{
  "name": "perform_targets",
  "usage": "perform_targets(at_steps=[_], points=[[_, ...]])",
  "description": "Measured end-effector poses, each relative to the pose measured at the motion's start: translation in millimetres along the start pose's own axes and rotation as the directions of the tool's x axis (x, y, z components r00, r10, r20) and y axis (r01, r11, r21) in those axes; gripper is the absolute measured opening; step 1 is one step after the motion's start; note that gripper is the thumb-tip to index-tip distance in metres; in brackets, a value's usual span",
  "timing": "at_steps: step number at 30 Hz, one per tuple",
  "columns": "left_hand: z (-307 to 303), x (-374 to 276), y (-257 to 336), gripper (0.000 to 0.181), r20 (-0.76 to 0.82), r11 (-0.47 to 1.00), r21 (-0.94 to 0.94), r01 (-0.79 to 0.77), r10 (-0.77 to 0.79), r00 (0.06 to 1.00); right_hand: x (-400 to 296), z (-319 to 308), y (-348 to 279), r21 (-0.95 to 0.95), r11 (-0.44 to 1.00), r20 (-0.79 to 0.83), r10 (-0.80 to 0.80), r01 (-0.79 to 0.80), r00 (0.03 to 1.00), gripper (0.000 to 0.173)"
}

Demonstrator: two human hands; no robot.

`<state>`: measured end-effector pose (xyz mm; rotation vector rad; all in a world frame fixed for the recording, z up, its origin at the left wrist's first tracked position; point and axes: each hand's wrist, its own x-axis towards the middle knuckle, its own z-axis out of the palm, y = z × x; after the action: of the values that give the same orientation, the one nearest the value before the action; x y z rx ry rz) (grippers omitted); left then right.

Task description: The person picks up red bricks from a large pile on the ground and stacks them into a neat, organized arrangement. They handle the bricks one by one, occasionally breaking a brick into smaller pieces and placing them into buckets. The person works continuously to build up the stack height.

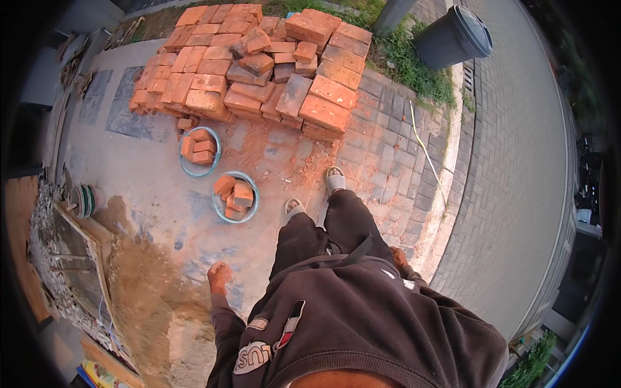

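My left hand (220, 276) hangs at my left side above the pavement, its fingers bent and nothing seen in them. Close to my right hip is my right hand (399, 257), partly hidden by my clothes. Ahead and to the left, one round bucket (257, 206) holds several red bricks (242, 194); a second round bucket (218, 157) beyond it also holds several. A large pile of red clay bricks (208, 68) lies past both buckets, stacked in rows at the left and right, with loose bricks tumbled in its middle.
A grey lidded bin (449, 41) stands on grass by the white kerb (451, 140), beside a post (394, 17). A pale strap (422, 143) lies on the pavers. Left are a striped bucket (87, 201), a wooden-framed board (80, 257) and a heap of sand (145, 286).
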<state>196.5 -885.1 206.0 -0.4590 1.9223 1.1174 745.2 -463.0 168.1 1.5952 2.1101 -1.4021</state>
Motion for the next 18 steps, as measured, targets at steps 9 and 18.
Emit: perform_targets(at_steps=[9, 18], points=[[62.7, -39.9, 26.8, 0.046, -0.135, 0.996, -0.081, -0.026, 0.015, 0.991, 136.8, -74.5, -23.3, 0.269, 0.963, 0.213, -0.037, -0.022, 0.976, 0.024], [173.4, -96.8, -20.4, 0.030, -0.070, 0.956, -0.219, 0.196, -0.216, 0.974, 232.6, -188.5, -101.7, 0.295, 0.913, 0.166, 0.241, -0.281, 0.956, 0.027]])
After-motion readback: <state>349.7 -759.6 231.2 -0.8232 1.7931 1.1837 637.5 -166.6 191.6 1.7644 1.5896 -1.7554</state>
